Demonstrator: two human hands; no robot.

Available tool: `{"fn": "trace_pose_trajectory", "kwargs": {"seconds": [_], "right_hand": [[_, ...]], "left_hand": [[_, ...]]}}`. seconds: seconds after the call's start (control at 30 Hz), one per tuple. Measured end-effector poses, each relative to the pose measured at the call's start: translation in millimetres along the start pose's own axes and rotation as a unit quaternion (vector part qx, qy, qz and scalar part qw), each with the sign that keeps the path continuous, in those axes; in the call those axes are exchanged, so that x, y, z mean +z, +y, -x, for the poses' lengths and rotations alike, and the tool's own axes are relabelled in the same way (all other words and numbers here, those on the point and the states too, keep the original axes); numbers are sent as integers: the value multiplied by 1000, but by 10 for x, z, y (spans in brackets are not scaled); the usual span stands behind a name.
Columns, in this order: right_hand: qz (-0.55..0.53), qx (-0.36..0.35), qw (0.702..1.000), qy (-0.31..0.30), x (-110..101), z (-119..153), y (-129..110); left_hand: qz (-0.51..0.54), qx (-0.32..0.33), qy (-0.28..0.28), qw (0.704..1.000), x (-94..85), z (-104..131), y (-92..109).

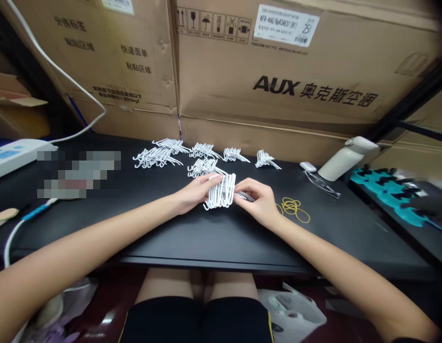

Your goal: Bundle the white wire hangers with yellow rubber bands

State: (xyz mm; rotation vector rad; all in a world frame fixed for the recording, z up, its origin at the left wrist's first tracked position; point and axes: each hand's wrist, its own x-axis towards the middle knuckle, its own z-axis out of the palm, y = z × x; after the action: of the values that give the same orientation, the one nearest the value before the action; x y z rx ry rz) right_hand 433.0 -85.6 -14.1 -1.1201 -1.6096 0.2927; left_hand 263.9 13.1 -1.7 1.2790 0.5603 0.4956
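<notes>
A bundle of white wire hooks (222, 191) is held between my two hands above the black table. My left hand (197, 193) grips its left side, with the thumb on top. The fingers of my right hand (258, 197) pinch the straight ends at the right. Behind the bundle lie more white hooks in piles: a large pile (158, 153) at the left, a pile (204, 150) in the middle, another (203, 167) just behind my left hand, and two small piles (234, 155) (266, 159) farther right. Yellow rubber bands (292, 208) rest beside my right wrist.
Large cardboard boxes (278, 62) stand along the table's back. To the right are a white bottle (344, 159), a small white case (307, 166), glasses (323, 183) and a teal rack (388, 195). A power strip (17, 155) and white cable (78, 85) are at the left.
</notes>
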Motion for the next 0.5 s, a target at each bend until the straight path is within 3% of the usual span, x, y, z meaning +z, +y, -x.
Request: {"fn": "trace_pose_trajectory", "kwargs": {"seconds": [0.17, 0.37, 0.5], "right_hand": [[46, -10, 999, 11, 7, 9, -40], [67, -95, 993, 5, 27, 4, -92], [77, -85, 993, 2, 26, 0, -108]], "left_hand": [[-9, -3, -4, 1000, -1, -11, -16], [-65, 61, 9, 996, 19, -19, -57], [-52, 72, 4, 996, 46, 8, -40]]}}
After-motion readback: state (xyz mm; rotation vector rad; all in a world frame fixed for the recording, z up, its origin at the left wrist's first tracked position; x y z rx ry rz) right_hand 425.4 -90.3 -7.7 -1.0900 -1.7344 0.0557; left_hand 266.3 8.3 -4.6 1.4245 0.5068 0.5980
